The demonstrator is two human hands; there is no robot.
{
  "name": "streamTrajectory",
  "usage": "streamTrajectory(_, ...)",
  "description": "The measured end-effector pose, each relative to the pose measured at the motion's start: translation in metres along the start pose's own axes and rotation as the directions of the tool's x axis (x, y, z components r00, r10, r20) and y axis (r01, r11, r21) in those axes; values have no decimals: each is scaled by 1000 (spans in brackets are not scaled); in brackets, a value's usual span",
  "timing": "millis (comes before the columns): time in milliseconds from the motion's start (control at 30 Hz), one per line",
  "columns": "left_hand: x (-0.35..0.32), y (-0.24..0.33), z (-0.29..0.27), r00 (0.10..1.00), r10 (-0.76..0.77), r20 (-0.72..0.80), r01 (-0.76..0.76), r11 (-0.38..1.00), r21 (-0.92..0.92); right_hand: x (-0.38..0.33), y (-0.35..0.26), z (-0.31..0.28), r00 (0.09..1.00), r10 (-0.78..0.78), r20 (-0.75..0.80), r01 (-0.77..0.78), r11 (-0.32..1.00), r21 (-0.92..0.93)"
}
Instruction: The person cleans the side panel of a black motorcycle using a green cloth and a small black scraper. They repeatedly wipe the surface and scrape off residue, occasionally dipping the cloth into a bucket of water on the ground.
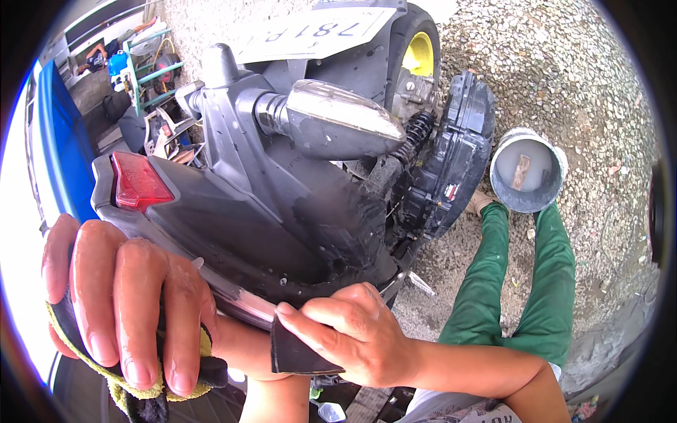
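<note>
Right in the middle of the frame sits the rear of a scooter [275,211], its dark plastic bodywork matt grey-black, smudged and wet, with droplets beading on the panel and a glossier smear near the lower edge. Along that edge, low and left of centre, runs a narrow trim strip [248,303], and there's the eye-catcher: a pale pinkish stretch on it, lighter than the dark plastic around. The right hand [363,331] is up against the end of that stretch, fingers bent and pinching a thin black sheet [300,354] that hangs down with a straight lower edge. Over to the lower left, the left hand [134,289], wet and glistening, has its fingers curled over a yellow-and-black cloth [121,389], grasping it; whether they also grip the bodywork beneath, I can't tell. Above that hand, a red tail light [143,182] glows bright against the dark shell, and at upper centre a turn signal [345,116] juts out with its clear lens scuffed and speckled. Look right: a bucket [499,180] of cloudy grey water stands on the gravel [578,77], a brown piece [521,171] in it.
</note>
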State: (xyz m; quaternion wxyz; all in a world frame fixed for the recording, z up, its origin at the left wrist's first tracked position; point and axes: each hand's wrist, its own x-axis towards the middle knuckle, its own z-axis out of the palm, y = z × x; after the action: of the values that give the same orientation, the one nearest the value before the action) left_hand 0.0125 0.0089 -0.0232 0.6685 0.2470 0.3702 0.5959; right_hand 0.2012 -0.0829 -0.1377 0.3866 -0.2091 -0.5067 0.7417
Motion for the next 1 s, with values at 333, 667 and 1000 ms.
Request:
streamTrajectory(333, 2, -6, -4, 999, 10, 54, -9, 1000, -24, 11, 4, 3, 999, -46, 12, 46, 998, -46)
streamTrajectory(667, -6, -5, 3, 996, 78, -35, -79, 997, -7, 23, -3, 2, 1000, 22, 2, -22, 998, 63)
streamTrajectory(1000, -1, -10, 12, 987, 89, -131, -86, 996, 34, 28, 1, 0, 999, -32, 25, 32, 999, 7)
